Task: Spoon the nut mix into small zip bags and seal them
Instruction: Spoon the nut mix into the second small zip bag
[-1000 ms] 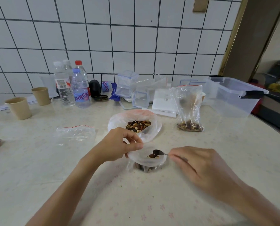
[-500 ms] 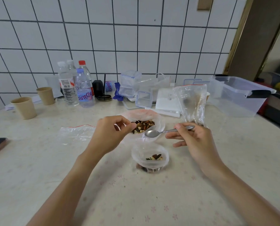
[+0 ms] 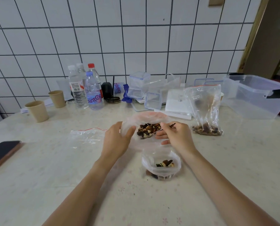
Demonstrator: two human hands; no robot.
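Tabletop: spoon (image 3: 154, 133) bowl leftward, handle right.

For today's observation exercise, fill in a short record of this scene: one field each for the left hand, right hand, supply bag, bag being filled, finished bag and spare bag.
left hand: holds the supply bag's rim
right hand: grips the spoon, bowl in the nut mix
supply bag: open, holds nut mix
bag being filled: open, standing near the person, a few nuts inside
finished bag: upright at right, nuts at bottom
spare bag: empty, flat at left

Pale floral table (image 3: 38, 185), paper cups (image 3: 37, 110), water bottles (image 3: 93, 93), phone (image 3: 2, 152), zip bags (image 3: 206, 110)
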